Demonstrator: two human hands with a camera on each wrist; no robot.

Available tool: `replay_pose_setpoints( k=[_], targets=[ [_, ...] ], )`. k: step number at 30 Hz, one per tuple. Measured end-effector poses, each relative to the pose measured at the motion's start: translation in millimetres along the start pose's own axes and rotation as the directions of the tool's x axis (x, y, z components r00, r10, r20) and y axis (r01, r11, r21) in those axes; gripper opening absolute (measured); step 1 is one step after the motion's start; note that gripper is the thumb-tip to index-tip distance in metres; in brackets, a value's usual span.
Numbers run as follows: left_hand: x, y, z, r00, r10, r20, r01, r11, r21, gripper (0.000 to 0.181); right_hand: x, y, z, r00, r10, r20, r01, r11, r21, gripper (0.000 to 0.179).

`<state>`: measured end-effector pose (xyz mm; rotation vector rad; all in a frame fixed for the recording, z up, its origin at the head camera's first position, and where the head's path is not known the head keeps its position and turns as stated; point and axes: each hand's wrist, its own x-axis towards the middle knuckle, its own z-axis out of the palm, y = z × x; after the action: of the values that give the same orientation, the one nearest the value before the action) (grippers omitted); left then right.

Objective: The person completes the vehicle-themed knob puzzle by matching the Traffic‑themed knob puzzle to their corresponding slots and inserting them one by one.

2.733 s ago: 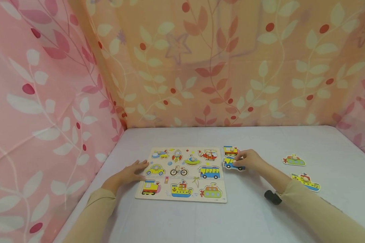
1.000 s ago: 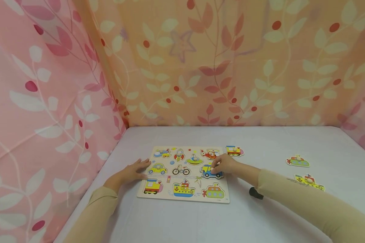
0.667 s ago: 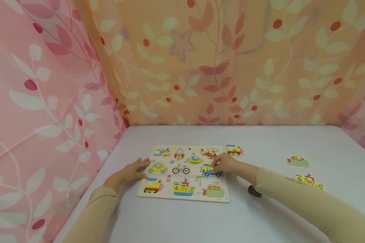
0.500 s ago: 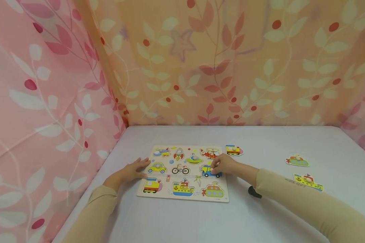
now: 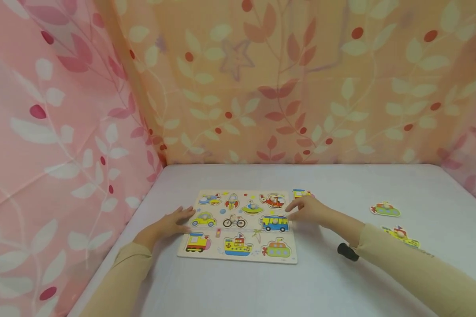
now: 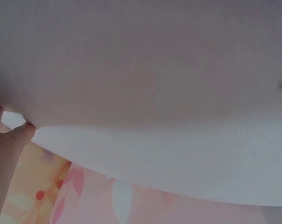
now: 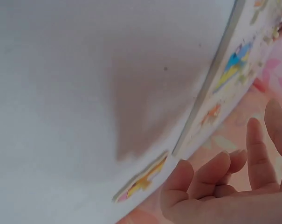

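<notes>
A wooden peg puzzle board (image 5: 238, 259) with vehicle pictures lies on the white table. My left hand (image 5: 167, 224) rests at its left edge, fingers spread against the rim. The blue bus piece (image 5: 275, 223) sits in its recess at the board's right, its round knob showing. My right hand (image 5: 311, 210) hovers just off the board's right edge, holding nothing, fingers loosely bent. It partly covers the train piece (image 5: 299, 193) on the table; in the right wrist view the train piece (image 7: 143, 179) lies near the board's corner.
To the right lie a submarine piece (image 5: 385, 209) and a ship piece (image 5: 400, 237), the latter partly behind the right sleeve. The board's train, ship and submarine spots (image 5: 277, 250) hold no knobbed pieces. A black object (image 5: 347, 252) shows under the right wrist. Floral curtains (image 5: 238, 88) stand behind and left.
My right hand carried the bus piece from beside the board onto its recess, then let go and drew back to the right. The left hand stayed at the board's edge.
</notes>
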<state>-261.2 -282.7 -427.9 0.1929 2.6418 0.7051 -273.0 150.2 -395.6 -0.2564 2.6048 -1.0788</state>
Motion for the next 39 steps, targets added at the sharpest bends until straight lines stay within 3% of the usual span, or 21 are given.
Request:
replay_pose_setpoints(
  k=[10,14,24,32,39],
  targets=[
    [-3.3,0.8,-1.6,0.999,0.038,-0.003,-0.038,0.999,0.006,0.072,-29.2,19,-37,0.998,-0.04,-0.038,0.039,0.999,-0.025,0.028],
    [-5.4,0.4,-2.1,1.0,0.012,-0.002,-0.012,1.0,-0.01,0.071,-39.5,27,-49,0.998,-0.041,-0.049,0.04,0.999,-0.029,0.03],
    [-5.4,-0.2,-2.0,1.0,0.028,-0.005,-0.029,0.999,-0.016,0.071,-58.0,44,-64,0.996,-0.024,-0.087,0.025,1.0,0.012,0.034],
    [-5.2,0.1,-2.4,1.0,0.03,-0.006,-0.03,0.999,-0.016,0.074,-53.8,51,-62,0.99,0.07,-0.126,-0.054,0.991,0.125,0.048],
    [-2.9,-0.5,-2.0,0.999,0.035,-0.001,-0.035,0.999,-0.017,0.074,-25.9,59,-55,0.989,0.113,-0.099,-0.092,0.976,0.195,0.054]
  ],
)
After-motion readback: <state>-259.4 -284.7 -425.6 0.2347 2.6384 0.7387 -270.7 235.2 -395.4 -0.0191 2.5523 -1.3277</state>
